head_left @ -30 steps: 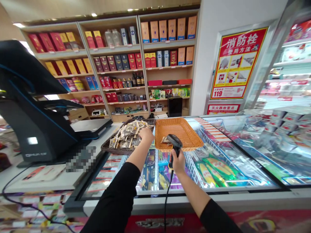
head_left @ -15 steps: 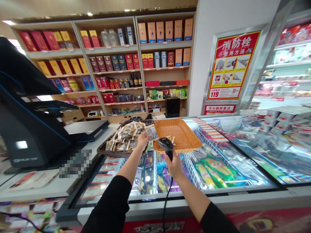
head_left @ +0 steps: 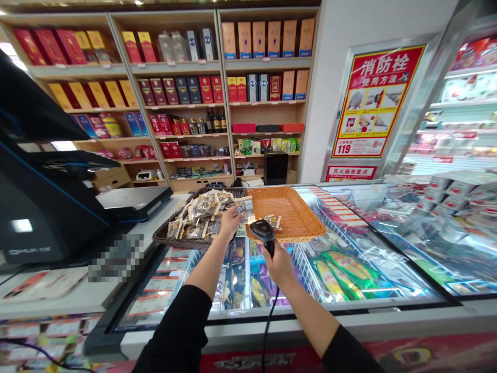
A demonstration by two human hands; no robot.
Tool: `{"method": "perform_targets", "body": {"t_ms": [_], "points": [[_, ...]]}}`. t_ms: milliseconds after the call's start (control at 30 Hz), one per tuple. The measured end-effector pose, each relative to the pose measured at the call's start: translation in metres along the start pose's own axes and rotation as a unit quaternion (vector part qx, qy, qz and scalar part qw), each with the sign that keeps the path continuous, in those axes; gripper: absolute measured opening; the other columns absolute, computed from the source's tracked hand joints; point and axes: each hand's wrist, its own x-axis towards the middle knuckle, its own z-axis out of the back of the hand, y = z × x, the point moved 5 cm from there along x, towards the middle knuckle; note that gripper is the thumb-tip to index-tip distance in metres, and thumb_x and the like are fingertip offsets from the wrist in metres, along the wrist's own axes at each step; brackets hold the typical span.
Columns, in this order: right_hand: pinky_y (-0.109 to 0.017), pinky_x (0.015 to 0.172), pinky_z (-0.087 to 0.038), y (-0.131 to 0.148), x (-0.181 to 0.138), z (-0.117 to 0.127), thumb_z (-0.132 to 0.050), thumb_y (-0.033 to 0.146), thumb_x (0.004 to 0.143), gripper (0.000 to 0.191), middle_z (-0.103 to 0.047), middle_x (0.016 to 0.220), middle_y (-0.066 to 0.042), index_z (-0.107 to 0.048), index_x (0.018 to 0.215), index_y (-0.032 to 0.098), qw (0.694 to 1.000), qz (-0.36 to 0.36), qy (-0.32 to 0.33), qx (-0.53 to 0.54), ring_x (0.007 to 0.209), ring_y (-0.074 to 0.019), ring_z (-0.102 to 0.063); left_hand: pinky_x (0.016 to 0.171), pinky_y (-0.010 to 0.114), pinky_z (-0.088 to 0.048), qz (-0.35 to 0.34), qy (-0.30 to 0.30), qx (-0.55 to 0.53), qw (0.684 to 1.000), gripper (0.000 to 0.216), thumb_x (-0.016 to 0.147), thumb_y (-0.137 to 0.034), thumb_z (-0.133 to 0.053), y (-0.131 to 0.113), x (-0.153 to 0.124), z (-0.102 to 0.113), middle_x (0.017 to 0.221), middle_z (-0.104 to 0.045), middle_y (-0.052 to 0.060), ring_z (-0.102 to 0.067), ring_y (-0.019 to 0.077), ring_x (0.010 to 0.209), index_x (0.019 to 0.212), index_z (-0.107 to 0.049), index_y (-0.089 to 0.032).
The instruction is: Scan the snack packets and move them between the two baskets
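Note:
My left hand (head_left: 230, 223) is closed on a small snack packet (head_left: 245, 208), held up between the two baskets. My right hand (head_left: 280, 265) is wrapped round the handle of a black barcode scanner (head_left: 262, 231), whose head points toward that packet. A dark brown wicker basket (head_left: 165, 239) on the left holds a heap of similar packets (head_left: 202, 207). To the right stands an orange wicker basket (head_left: 295, 207) with a few packets (head_left: 275, 221) in its near left corner. The scanner's cable (head_left: 267, 326) hangs down past the front edge.
Both baskets rest on the glass top of a chest freezer (head_left: 264, 313). At left are a black scale terminal (head_left: 46, 207) and its flat weighing plate (head_left: 134, 199). Stacked white tubs (head_left: 452, 189) stand at right. Shelves of boxed goods (head_left: 178, 89) line the back.
The packet in my left hand has turned so its face shows more toward the scanner, with a bright patch below it. The view has shifted slightly.

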Motion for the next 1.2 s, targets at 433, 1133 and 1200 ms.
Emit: {"method": "perform_targets", "body": {"t_ms": [433,1133,1200], "points": [[-0.023,0.038,-0.039,-0.020,0.004,0.005,-0.047,0.050,0.084,0.030,-0.049,0.052,0.005,-0.045,0.076,0.021,0.937,-0.128,-0.088,0.311,0.037,-0.0123,-0.047,0.090,0.037,-0.045,-0.126,0.021,0.234,0.964,0.030,0.081,-0.021,-0.052,-0.026,0.001,-0.014,0.104,-0.069,0.007,-0.062,0.0207,0.097,0.108,-0.065,-0.020],[-0.024,0.040,-0.039,-0.012,0.004,0.004,-0.049,0.046,0.085,0.027,-0.049,0.051,0.006,-0.043,0.077,0.021,0.909,-0.099,-0.113,0.390,0.038,-0.0120,-0.047,0.081,0.037,-0.046,0.046,-0.056,0.651,0.755,0.041,0.074,-0.037,-0.061,-0.069,-0.027,0.037,0.107,-0.060,0.020,-0.058,0.0324,0.102,0.106,-0.058,-0.011],[-0.024,0.042,-0.040,-0.007,0.000,0.001,-0.048,0.044,0.086,0.025,-0.050,0.051,0.005,-0.045,0.078,0.021,0.925,-0.079,-0.083,0.362,0.040,-0.0126,-0.048,0.082,0.035,-0.045,0.051,-0.057,0.657,0.750,0.044,0.074,-0.038,-0.062,-0.063,-0.034,0.045,0.108,-0.059,0.022,-0.057,0.0316,0.104,0.108,-0.056,-0.009]]}}
